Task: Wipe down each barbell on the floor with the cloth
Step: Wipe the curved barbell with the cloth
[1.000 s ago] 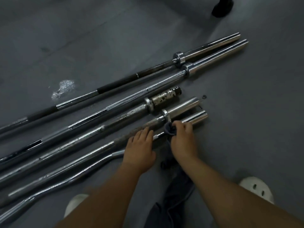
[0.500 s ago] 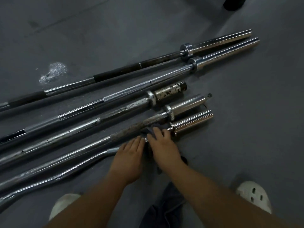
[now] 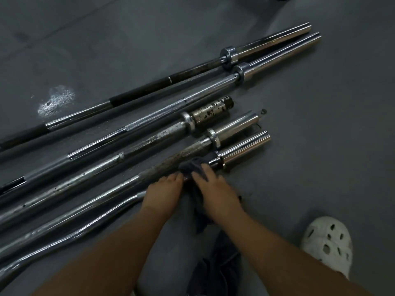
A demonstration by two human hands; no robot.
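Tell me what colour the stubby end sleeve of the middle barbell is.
The stubby end sleeve is dull brassy gold with dark blotches; head view shows it best.

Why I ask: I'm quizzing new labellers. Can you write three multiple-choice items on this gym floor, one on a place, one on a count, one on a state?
1. Where is the cloth pressed?
A) on the nearest bar, beside its collar
B) on the farthest bar's sleeve
C) on a weight plate

2. How many barbells lie on the floor?
A) three
B) five
C) seven

3. How does the middle bar's sleeve look?
A) spotless
B) blotched with dark patches
C) wrapped in tape

Key:
1 A: the right hand holds it on that shaft by the collar.
2 B: five bars lie side by side.
3 B: dark spots mottle its pale metal.
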